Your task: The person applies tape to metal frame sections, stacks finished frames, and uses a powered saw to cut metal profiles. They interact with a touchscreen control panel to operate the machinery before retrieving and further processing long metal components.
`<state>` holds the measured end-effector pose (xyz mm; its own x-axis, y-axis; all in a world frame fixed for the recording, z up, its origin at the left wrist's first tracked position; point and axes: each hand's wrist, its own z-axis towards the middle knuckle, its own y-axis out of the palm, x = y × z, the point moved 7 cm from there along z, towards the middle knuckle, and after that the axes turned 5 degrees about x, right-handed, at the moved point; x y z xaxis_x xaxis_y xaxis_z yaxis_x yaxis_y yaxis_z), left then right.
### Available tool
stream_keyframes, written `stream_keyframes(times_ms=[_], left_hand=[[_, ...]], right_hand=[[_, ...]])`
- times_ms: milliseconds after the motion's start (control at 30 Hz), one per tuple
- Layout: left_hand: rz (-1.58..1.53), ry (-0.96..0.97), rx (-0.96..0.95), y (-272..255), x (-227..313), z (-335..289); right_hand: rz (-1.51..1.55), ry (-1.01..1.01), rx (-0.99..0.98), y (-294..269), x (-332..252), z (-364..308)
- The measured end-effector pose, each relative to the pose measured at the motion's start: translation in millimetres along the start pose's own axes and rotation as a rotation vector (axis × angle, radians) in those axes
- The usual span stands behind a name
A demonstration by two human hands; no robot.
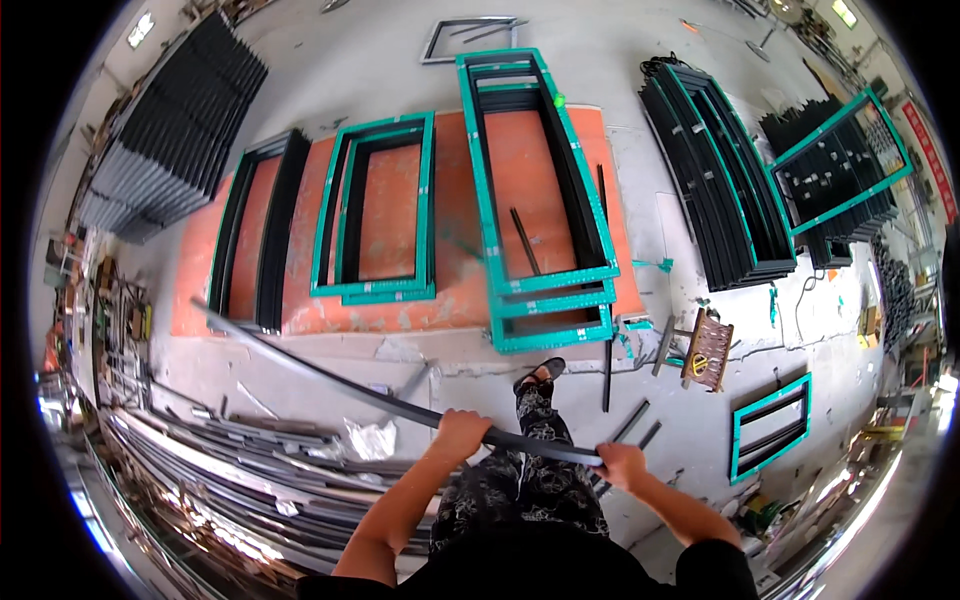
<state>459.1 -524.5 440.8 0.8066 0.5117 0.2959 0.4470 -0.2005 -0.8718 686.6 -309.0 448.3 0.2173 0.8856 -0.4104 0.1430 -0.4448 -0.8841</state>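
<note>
A long dark grey metal profile bar (370,396) lies across in front of my body. Its far end reaches up to the left, over the edge of the orange mat. My left hand (463,433) is closed around the bar left of its near end. At that near end, my right hand (621,465) grips the tip with curled fingers. Beyond the bar, a stack of green-edged rectangular frames (553,340) lies on the orange mat (390,318), near my forward foot.
More green-edged frames (375,290) and a dark frame stack (270,250) share the mat. Leaning frames (725,190) stand at right, near a small woven stool (708,350). A single frame (770,428) lies right of me. Long metal bars (230,470) pile up at lower left.
</note>
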Motion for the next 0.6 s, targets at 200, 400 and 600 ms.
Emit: stream_keyframes(times_ms=[200,400,600], left_hand=[[0.189,0.271,0.038,-35,12,125],[0.330,0.440,0.081,-89,8,268],[0.268,0.592,0.167,-112,-12,386]], right_hand=[[0.151,0.463,-0.152,28,28,11],[0.229,0.636,0.137,5,53,100],[0.443,0.861,0.220,-15,70,185]])
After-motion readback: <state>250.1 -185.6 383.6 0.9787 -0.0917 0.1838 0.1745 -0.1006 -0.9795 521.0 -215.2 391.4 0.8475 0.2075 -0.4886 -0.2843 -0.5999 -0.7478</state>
